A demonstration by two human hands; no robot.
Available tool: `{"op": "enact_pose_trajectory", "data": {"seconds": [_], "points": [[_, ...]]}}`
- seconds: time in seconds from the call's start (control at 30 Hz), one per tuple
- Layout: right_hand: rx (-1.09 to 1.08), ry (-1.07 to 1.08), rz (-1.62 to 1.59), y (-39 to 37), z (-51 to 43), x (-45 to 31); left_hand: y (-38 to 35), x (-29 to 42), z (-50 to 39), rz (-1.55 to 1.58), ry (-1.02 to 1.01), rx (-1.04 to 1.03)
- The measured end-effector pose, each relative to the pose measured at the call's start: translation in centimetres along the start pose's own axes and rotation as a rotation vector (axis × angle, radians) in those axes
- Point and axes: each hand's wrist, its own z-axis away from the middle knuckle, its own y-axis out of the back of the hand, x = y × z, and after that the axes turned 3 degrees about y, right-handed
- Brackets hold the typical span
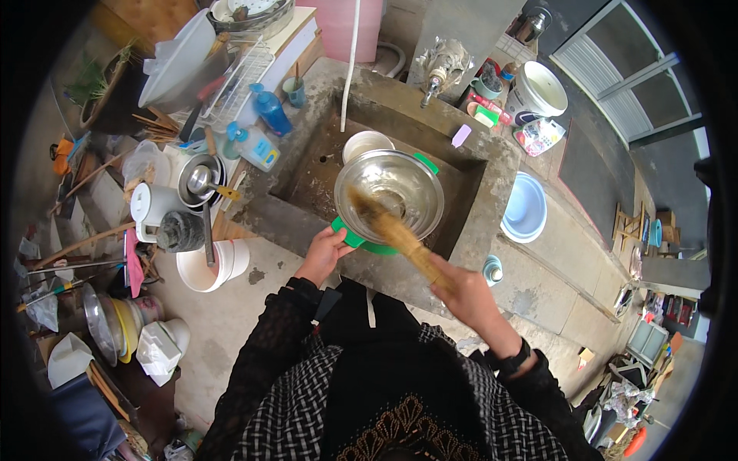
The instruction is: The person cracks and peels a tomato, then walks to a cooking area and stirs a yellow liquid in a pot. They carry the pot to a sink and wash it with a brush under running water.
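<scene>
A shiny metal basin [421,173] rests over a green-handled vessel [426,163] in the concrete sink [369,227]. My left hand [326,253] grips the green handle at the lower left, thumb on top. My right hand [470,294] is closed around the handle end of a tan bundled brush [412,248]; its dark, blurred bristle end is over the inside of the metal basin. Behind the basin, partly covered by it, a white bowl [366,140] stands on the sink floor. A faucet [431,86] wrapped in foil or plastic is above the sink's back edge.
Left of the sink stand blue pump bottles [272,112], a metal ladle [200,180], a white pitcher [153,204] and a white bucket [233,265]. To the right are a light blue basin [524,207], a small bottle [492,271] and a large white bucket [536,92]. A white hose [351,63] hangs into the sink.
</scene>
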Motion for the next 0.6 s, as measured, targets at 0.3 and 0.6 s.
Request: {"op": "enact_pose_trajectory", "data": {"seconds": [0.3,0.6], "points": [[0.109,-0.221,0.25,0.3,-6.1,1.7,-0.3,-0.3,1.2,-0.041,0.023,-0.063],[-0.093,0.109,0.077,2.7,-2.6,-1.4,-1.1,1.2,1.2,-0.16,0.014,-0.147]]}}
